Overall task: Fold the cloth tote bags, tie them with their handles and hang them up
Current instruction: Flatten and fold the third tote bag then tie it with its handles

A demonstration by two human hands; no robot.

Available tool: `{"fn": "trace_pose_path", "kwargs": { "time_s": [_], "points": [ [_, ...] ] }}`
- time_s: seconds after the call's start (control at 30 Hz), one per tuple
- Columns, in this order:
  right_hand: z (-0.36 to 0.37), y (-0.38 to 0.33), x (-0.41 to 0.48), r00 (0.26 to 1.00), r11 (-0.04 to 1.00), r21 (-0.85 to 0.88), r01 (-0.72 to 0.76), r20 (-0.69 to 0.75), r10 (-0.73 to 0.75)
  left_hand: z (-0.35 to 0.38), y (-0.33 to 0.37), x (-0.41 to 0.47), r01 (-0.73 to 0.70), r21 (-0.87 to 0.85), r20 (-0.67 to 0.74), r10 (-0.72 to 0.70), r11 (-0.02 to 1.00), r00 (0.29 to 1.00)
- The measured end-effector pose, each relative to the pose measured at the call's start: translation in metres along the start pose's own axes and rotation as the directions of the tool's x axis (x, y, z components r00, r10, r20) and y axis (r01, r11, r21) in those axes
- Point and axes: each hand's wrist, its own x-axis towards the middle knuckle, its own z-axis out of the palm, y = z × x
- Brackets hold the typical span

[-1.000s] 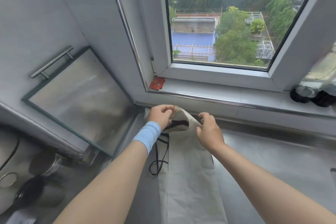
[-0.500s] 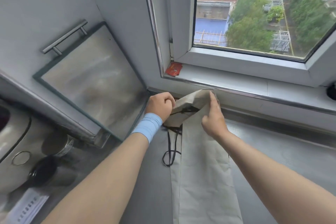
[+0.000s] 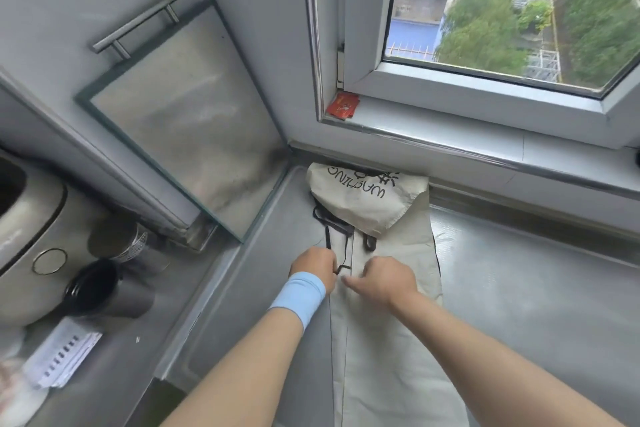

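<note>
A beige cloth tote bag (image 3: 388,340) lies as a long narrow strip on the grey steel counter (image 3: 540,305), running from the window wall toward me. Its far end (image 3: 363,198) is folded back over the strip and shows black printed letters. Thin black handles (image 3: 332,229) trail from under that flap along the strip's left side. My left hand (image 3: 313,265), with a light blue wristband, is closed around a handle strap. My right hand (image 3: 382,279) rests on the cloth beside it, fingers curled and pointing left toward the strap.
A framed metal panel (image 3: 187,114) with a bar handle leans in the corner at left. A dark cup (image 3: 93,284), a steel appliance (image 3: 24,229) and papers (image 3: 59,357) sit on the lower left. A red packet (image 3: 343,106) lies on the window sill.
The bag's far end, which both hands held up, now lies folded flat over the strip. Both hands have come back toward me, and the left hand has taken a handle strap.
</note>
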Motion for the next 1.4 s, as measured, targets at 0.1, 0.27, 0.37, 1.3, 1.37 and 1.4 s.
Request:
{"fn": "trace_pose_path", "kwargs": {
  "time_s": [0.1,0.27,0.37,1.3,1.37,1.4],
  "points": [
    [0.007,-0.009,-0.008,0.997,0.999,-0.017,-0.046,0.068,0.047,0.008,-0.001,-0.009,0.083,-0.19,0.092,-0.067,0.978,0.993],
    [-0.009,-0.013,-0.021,0.994,0.979,0.173,-0.105,0.054,0.097,0.026,-0.015,-0.024,0.117,-0.411,0.175,-0.048,0.904,0.983],
    [-0.013,-0.008,-0.029,0.999,0.918,0.396,-0.03,-0.018,0.04,0.03,-0.003,-0.036,0.08,-0.378,0.254,0.02,0.922,0.967],
    [0.081,0.095,-0.215,0.896,0.867,-0.263,0.424,0.26,-0.36,0.139,-0.005,-0.21,-0.306,0.405,0.268,0.208,0.862,0.941],
    [0.092,0.096,-0.227,0.901,0.864,-0.274,0.423,0.232,-0.367,0.153,-0.008,-0.221,-0.31,0.446,0.245,0.218,0.84,0.945],
    [0.094,0.095,-0.228,0.904,0.866,-0.272,0.418,0.215,-0.369,0.157,-0.008,-0.223,-0.304,0.465,0.207,0.232,0.832,0.95]
  ]
}}
